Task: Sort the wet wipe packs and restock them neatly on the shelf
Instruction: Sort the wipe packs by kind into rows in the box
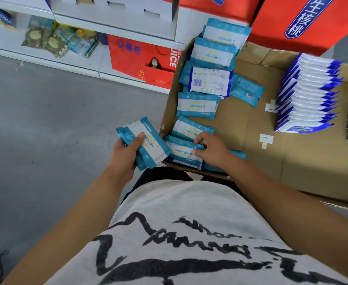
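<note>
In box, right hand round pack

Bright, even, diffuse light falls from above and leaves no hard shadows; only a soft dark band lies under the near edge of the box. The floor is flatly lit. The glossy packs carry a faint sheen without strong glare. Wide-angle distortion curves the shelf and stretches the corners. The shelf goods look soft, and the shirt is slightly blurred.
</note>
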The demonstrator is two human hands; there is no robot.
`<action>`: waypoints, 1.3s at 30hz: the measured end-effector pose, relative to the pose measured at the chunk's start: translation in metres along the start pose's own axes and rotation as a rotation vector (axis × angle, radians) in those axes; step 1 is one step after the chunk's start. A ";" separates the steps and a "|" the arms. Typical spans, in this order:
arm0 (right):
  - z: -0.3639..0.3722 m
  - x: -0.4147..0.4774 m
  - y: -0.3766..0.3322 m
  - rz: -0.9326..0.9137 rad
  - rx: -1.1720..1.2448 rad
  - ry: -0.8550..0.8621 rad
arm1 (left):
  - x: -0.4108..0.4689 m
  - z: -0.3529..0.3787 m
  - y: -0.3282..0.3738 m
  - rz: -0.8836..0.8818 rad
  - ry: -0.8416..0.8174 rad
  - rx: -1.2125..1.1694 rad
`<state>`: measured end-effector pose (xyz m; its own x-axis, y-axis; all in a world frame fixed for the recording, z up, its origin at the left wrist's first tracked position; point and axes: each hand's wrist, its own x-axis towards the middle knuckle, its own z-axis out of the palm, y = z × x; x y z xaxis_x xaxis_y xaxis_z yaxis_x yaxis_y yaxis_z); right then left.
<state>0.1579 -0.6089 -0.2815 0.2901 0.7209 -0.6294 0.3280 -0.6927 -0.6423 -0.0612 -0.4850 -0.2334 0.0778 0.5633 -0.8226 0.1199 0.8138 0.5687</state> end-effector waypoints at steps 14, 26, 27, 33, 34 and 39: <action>-0.086 -0.046 -0.057 -0.229 0.325 0.105 | 0.002 0.032 0.013 0.086 -0.252 0.063; -0.054 -0.013 -0.072 -0.207 0.368 0.212 | -0.007 0.043 0.009 -0.029 -0.555 0.292; -0.052 -0.010 -0.066 -0.166 0.386 0.242 | -0.006 0.039 0.007 -0.041 -0.515 0.270; -0.039 0.020 -0.008 0.076 0.032 0.140 | -0.002 0.009 -0.002 -0.041 -0.281 0.148; -0.035 0.023 -0.001 0.102 -0.023 0.093 | -0.002 0.004 -0.003 -0.039 -0.253 0.141; -0.020 0.037 0.014 0.099 -0.182 0.139 | -0.006 -0.015 -0.009 -0.040 -0.193 0.125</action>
<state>0.1911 -0.5919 -0.3050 0.4456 0.6543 -0.6110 0.4451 -0.7541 -0.4830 -0.0772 -0.4935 -0.2330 0.2567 0.4831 -0.8371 0.2478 0.8042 0.5402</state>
